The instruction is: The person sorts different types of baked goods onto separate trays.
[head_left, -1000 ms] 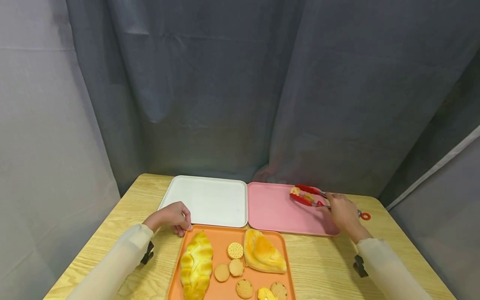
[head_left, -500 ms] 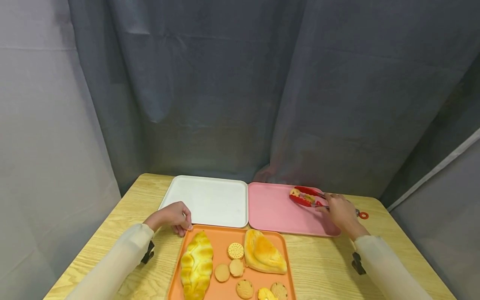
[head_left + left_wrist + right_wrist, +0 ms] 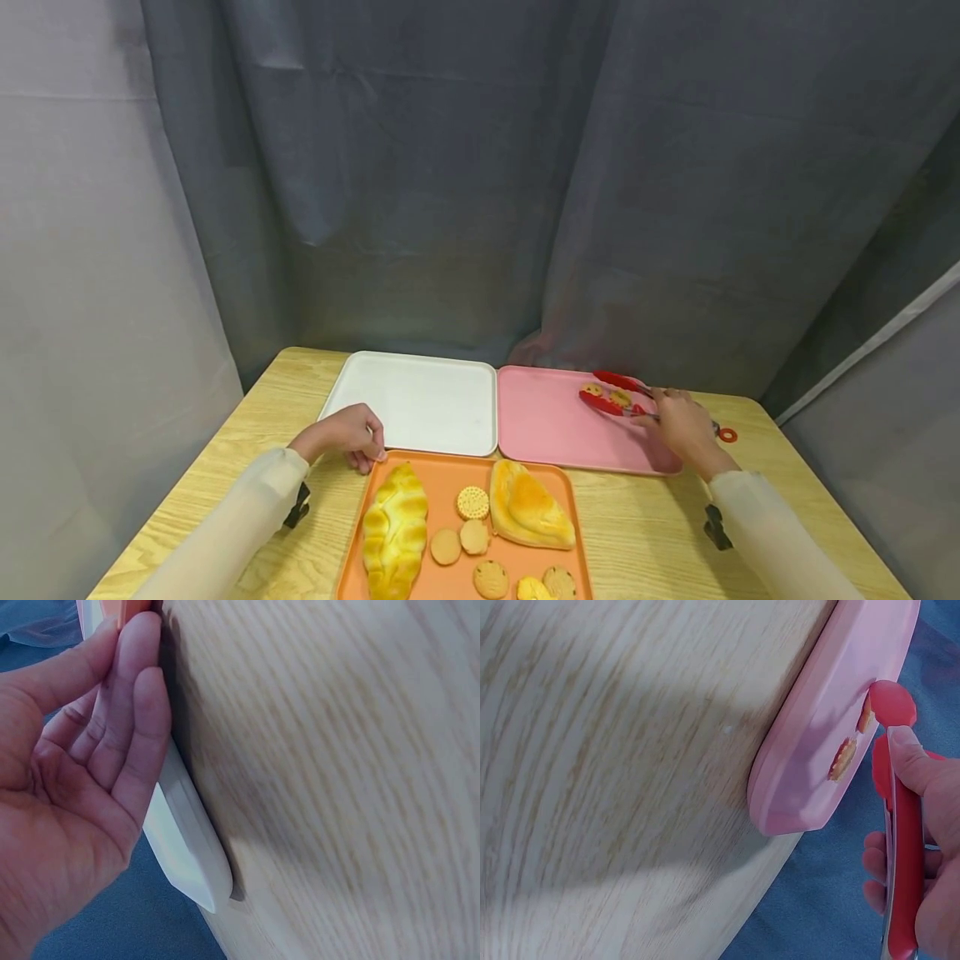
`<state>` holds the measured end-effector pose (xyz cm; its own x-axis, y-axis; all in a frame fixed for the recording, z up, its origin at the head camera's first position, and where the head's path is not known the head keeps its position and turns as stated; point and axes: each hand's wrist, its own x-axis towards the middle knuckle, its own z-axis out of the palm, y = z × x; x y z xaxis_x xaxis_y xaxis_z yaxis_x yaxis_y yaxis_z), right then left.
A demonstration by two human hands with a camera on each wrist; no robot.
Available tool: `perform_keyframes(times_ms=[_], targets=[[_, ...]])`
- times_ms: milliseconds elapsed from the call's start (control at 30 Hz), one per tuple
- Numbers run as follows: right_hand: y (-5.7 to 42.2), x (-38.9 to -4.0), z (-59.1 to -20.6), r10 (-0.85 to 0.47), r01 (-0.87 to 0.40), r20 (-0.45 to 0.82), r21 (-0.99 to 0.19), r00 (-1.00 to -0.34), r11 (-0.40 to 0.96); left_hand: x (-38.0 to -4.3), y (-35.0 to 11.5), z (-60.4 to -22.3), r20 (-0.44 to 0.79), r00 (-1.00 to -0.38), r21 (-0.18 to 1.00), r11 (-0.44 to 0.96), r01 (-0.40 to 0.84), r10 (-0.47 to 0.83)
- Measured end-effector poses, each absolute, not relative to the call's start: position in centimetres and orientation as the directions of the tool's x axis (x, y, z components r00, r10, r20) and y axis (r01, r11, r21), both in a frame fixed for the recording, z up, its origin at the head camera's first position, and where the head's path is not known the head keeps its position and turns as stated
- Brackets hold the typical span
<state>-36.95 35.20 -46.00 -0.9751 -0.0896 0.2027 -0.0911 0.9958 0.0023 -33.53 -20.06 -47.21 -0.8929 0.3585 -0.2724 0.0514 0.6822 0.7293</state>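
Note:
My right hand (image 3: 684, 427) grips a pair of red-tipped tongs (image 3: 907, 870) over the pink tray (image 3: 547, 429). The tongs are spread. Two small cookies lie on that tray: a round one (image 3: 592, 389) and a browner one (image 3: 620, 398) beside it, both between the tong tips in the head view. In the right wrist view the tips stand near the cookies, partly covering the farther one. My left hand (image 3: 354, 435) pinches the far left corner of the orange tray (image 3: 442, 457) between thumb and fingers, as the left wrist view also shows.
On the orange tray are a braided loaf (image 3: 395, 533), a triangular pastry (image 3: 528, 510) and several cookies (image 3: 472, 503). A white tray (image 3: 420, 404) sits beside the pink one at the back. Dark curtains (image 3: 420, 183) hang behind the wooden table (image 3: 637, 533).
The tongs came together around the round cookie half a second ago, then spread apart again. The cookie now lies flat on the pink tray. My left hand stayed at the tray corner.

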Motion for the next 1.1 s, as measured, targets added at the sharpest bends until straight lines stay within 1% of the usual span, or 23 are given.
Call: perform_keyframes(times_ms=[233,367,533,700,967,1033,1100], targets=[[35.4,-36.9,-46.1,-0.093,-0.100,0.209,-0.023,-0.973,0.995,-33.5,-19.9,-47.1,-0.285,-0.893,0.719,0.694,0.041,0.348],[35.4,-36.9,-46.0,-0.096,-0.118,0.226,-0.088,-0.969,0.989,-33.5,-19.8,-47.1,-0.288,-0.893,0.720,0.693,0.036,0.346],[34.7,-36.5,-45.1,-0.097,-0.136,0.216,-0.176,-0.972,0.975,-33.5,-19.8,-47.1,-0.281,-0.899,0.722,0.691,0.033,0.336],[33.5,-35.5,-43.9,-0.157,-0.213,0.245,-0.221,-0.957,0.952,-33.4,-19.8,-47.1,-0.272,-0.900,0.725,0.688,0.041,0.340],[30.4,-32.7,-41.9,-0.300,-0.392,0.362,-0.216,-0.883,0.894,-33.2,-19.9,-46.9,-0.267,-0.895,0.734,0.678,0.051,0.356],[29.5,-32.0,-41.4,-0.342,-0.446,0.388,-0.218,-0.856,0.868,-33.2,-19.9,-46.9,-0.266,-0.894,0.736,0.674,0.053,0.361],[28.6,-31.3,-41.0,-0.404,-0.521,0.425,-0.207,-0.810,0.828,-33.3,-19.9,-46.9,-0.266,-0.893,0.736,0.674,0.054,0.362]])
